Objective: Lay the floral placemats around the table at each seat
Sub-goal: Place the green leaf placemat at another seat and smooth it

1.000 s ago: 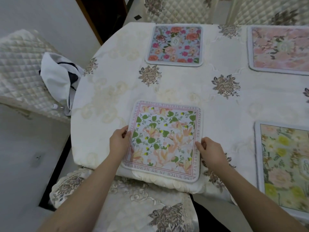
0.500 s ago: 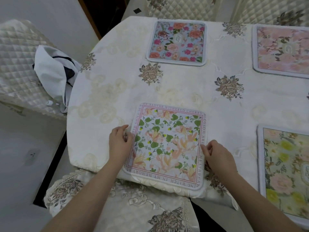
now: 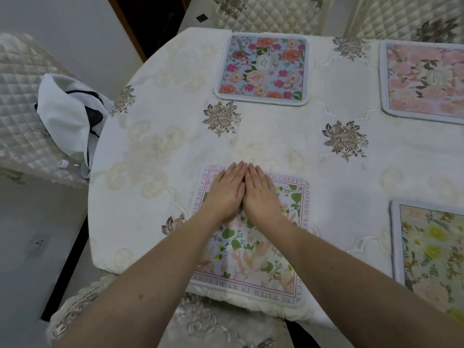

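On the near edge of the round table [image 3: 155, 136], the lettered-border placemat [image 3: 253, 249] lies flat, squarely facing the seat, its printed text running round the rim. Both forearms reach straight out over it. The left hand [image 3: 226, 194] and right hand [image 3: 261, 194] press down side by side, fingers straight, together, palms flat, gripping nothing, fingertips at its far edge. Beyond it sits the blue rose placemat [image 3: 262, 69]; right of it, the yellow-flower placemat [image 3: 431, 249].
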Available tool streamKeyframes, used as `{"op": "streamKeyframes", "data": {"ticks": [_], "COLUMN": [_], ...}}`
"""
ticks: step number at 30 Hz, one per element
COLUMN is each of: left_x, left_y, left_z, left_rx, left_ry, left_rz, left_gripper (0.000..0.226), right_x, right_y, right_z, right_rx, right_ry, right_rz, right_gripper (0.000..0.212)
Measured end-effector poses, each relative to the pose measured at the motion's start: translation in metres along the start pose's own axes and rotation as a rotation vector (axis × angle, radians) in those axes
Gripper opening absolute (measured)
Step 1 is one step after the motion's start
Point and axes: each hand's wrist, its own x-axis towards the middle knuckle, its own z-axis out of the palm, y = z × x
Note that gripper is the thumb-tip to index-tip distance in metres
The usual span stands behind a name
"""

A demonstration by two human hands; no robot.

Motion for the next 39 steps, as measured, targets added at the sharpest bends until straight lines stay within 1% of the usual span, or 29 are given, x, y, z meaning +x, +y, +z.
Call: {"op": "streamKeyframes", "data": {"ticks": [3,6,13,23,27,30,32,34,35,37,39], "left_x": [-0.007,-0.008,-0.011,-0.035,-0.045,-0.05,-0.053,-0.054,-0.054,-0.054,-0.061], "left_y": [-0.005,-0.006,-0.015,-0.065,-0.07,-0.065,-0.06,-0.048,-0.039,-0.018,0.002], "left_z": [0.008,0.011,0.012,-0.007,-0.018,-0.024,-0.028,-0.03,-0.028,-0.02,-0.003], "left_rx": [0.128,0.145,0.206,0.252,0.304,0.388,0.408,0.387,0.36,0.283,0.252], "left_ry": [0.009,0.029,0.008,0.004,0.009,-0.023,-0.048,-0.022,-0.018,-0.061,-0.105], "left_rz": [0.038,0.033,0.007,-0.022,-0.102,-0.157,-0.211,-0.179,-0.143,-0.043,0.066], "left_gripper": [0.064,0.063,0.067,0.065,0.066,0.065,0.062,0.059,0.059,0.059,0.058], "right_x": [0.0,-0.003,-0.026,-0.052,-0.061,-0.061,-0.054,-0.051,-0.051,-0.052,-0.054], "right_y": [0.007,0.01,0.034,0.066,0.084,0.09,0.085,0.07,0.059,0.032,0.003], "right_z": [0.006,0.01,0.006,0.002,-0.01,-0.021,-0.027,-0.029,-0.027,-0.015,-0.003], "right_rx": [-0.041,-0.054,-0.031,-0.017,-0.034,-0.037,-0.018,0.017,0.026,0.057,0.118], "right_ry": [0.049,0.043,0.071,0.084,0.049,0.069,0.057,0.048,0.053,0.037,0.009], "right_rz": [-0.025,-0.032,0.099,0.207,0.169,0.153,0.225,0.254,0.213,0.087,0.049], "right_gripper": [0.064,0.063,0.06,0.064,0.069,0.071,0.062,0.054,0.053,0.054,0.055]}}
